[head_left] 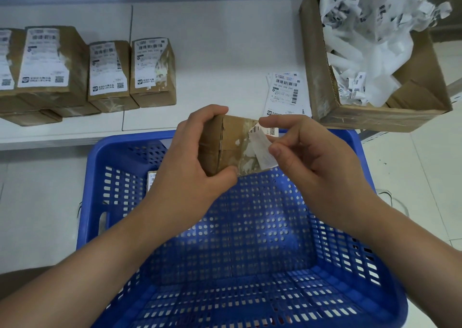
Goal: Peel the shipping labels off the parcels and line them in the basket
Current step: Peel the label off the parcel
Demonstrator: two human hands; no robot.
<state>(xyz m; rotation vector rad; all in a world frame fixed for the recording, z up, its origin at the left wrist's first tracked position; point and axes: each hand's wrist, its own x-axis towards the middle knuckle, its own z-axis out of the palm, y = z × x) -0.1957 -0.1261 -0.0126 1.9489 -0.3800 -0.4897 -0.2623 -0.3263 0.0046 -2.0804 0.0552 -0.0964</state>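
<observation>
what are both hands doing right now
Left hand: grips the parcel.
Right hand: pinches the half-peeled label.

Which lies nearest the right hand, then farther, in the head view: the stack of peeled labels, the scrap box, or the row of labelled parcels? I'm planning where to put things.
1. Stack of peeled labels, just beyond the right hand.
2. Scrap box, farther right.
3. Row of labelled parcels, far left.

Brown parcel (225, 145), label (262, 150) half-peeled (torn), above blue basket (250, 227).
</observation>
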